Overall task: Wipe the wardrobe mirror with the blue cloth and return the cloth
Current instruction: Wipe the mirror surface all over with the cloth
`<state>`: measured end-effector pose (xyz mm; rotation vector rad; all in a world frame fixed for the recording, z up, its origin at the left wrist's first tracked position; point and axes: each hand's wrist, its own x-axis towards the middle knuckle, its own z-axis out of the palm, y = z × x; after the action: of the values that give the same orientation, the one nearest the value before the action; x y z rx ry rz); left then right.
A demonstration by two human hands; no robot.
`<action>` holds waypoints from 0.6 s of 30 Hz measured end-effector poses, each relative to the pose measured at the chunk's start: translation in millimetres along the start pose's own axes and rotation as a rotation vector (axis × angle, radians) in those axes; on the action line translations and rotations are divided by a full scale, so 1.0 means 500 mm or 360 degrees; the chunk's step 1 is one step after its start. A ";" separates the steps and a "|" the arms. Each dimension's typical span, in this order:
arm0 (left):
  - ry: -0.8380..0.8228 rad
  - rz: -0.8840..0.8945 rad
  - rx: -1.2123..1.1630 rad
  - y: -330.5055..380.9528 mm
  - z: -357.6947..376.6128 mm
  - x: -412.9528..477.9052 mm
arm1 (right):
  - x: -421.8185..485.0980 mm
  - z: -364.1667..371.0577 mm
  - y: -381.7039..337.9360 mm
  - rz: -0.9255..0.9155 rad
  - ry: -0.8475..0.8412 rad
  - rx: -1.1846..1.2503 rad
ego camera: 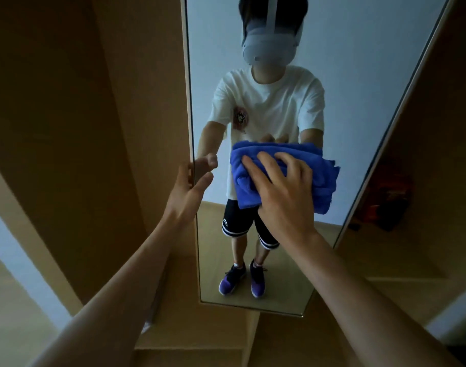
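Fingers [255, 168] of the right hand [282, 197] were spread wide and nearly straight, laid flat on the blue cloth [319, 176] and pressing it against the glass; the thumb was hidden under the hand, so I could not tell whether it hooked the fabric. The cloth was a folded bundle, its long axis running left to right across the wardrobe mirror [359, 75], at about the middle of the pane's height. It reached past the fingertips on the far side and stuck out well to the right of the hand, with less showing at the left. So the cloth lay directly beneath the palm, on the far side of it, sandwiched between hand and glass. Judging from this, any stroke would have been led by the right hand alone, sliding the bundle sideways or along the pane's length, with plenty of glass left toward the top and foot.

Just beside the cloth, to its left, the left hand [189, 186] pinched the mirror's left edge between thumb and curled fingers, apparently steadying it. Beyond that edge stood a plain wooden wardrobe panel [107, 128].
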<state>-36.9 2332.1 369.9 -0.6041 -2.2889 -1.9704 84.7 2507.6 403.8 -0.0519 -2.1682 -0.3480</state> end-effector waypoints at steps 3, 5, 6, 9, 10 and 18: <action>-0.0013 -0.0030 -0.0021 -0.036 0.012 -0.024 | -0.049 0.026 -0.017 0.0008 -0.0063 -0.0007; -0.0007 -0.0033 -0.0023 -0.053 0.016 -0.030 | -0.079 0.043 -0.028 0.0032 -0.0118 -0.0012; -0.0009 -0.0040 -0.0027 -0.060 0.015 -0.031 | -0.093 0.052 -0.035 0.0039 -0.0134 -0.0012; -0.0019 -0.0080 -0.0050 -0.084 0.018 -0.036 | -0.138 0.079 -0.053 0.0058 -0.0168 -0.0019; -0.0027 -0.0088 -0.0052 -0.095 0.019 -0.040 | -0.153 0.088 -0.058 0.0062 -0.0177 -0.0021; -0.0107 -0.0200 -0.0043 -0.199 0.030 -0.066 | -0.249 0.156 -0.090 0.0082 -0.0254 -0.0041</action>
<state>-36.4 2327.7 263.9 -0.5500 -2.3993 -2.0691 88.1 2496.5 250.7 -0.1542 -2.3159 -0.3525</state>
